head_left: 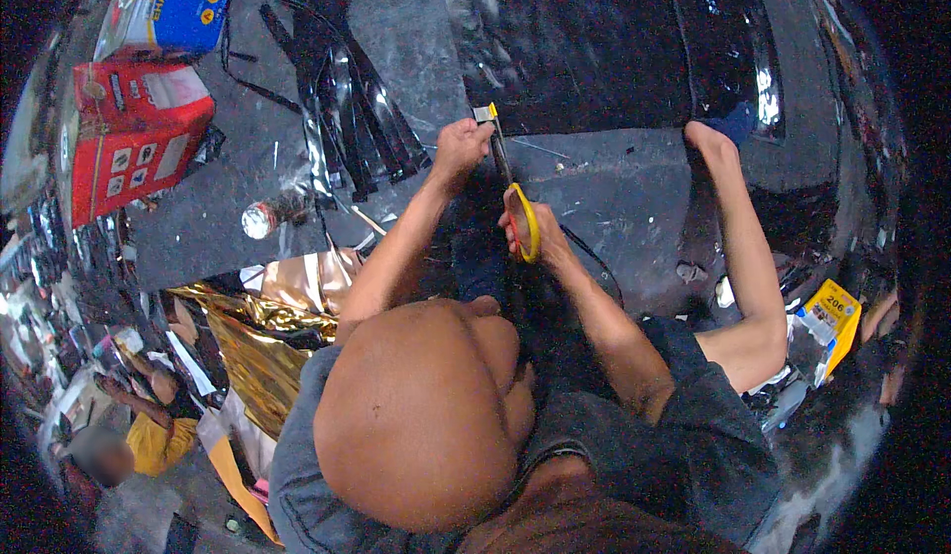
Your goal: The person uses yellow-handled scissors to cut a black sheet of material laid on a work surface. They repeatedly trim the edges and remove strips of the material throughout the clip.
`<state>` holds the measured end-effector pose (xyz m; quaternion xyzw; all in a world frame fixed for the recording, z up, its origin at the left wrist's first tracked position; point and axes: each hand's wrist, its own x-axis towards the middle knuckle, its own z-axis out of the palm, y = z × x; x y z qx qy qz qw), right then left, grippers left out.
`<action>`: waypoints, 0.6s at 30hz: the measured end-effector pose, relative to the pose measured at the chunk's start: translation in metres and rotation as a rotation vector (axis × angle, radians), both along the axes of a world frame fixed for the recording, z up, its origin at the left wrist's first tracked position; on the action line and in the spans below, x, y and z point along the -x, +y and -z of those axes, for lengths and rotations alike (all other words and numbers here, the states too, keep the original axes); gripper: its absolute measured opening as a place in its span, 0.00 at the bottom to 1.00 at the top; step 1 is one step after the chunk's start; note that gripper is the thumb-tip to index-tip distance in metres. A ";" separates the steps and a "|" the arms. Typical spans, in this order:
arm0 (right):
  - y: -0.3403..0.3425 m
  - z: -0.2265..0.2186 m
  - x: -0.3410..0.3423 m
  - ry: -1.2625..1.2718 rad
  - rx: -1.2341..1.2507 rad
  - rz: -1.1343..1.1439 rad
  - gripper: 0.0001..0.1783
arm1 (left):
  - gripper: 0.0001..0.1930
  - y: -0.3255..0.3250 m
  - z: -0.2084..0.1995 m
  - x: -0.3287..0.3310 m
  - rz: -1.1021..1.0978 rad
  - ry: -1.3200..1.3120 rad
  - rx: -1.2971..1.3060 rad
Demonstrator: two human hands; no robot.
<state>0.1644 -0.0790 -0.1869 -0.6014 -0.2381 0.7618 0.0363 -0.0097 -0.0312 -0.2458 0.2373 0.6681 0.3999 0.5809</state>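
My left hand [462, 148] is closed, its fingertips pinched at a small silver-and-yellow piece [484, 113]. A pair of scissors [530, 225] with yellow-and-red handles is gripped in my right hand [545, 232], below and to the right of the left. Its blades point up past the left fingers, close beside the small piece. Whether the blades touch it I cannot tell. Just beyond both hands lies a large shiny black sheet [575, 49]. To the left of my left hand are several loose black strips [362, 118].
A red box [139, 143] and a blue-and-white box [203, 4] stand at the far left. Nearer are a clear round container [260, 219] and crumpled gold foil [253, 366]. Another person in a yellow top [163, 440] sits lower left. A yellow package [842, 321] lies right, beyond a bent bare leg [743, 217].
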 end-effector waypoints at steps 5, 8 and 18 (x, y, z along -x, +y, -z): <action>0.011 -0.002 0.008 -0.053 -0.125 -0.152 0.42 | 0.14 0.000 -0.009 -0.002 0.001 0.046 -0.127; 0.015 0.005 0.007 -0.015 -0.073 -0.117 0.26 | 0.14 -0.002 -0.004 -0.002 -0.011 0.025 -0.109; 0.015 -0.010 0.020 -0.150 -0.407 -0.246 0.42 | 0.13 0.011 -0.025 0.001 -0.083 -0.110 0.057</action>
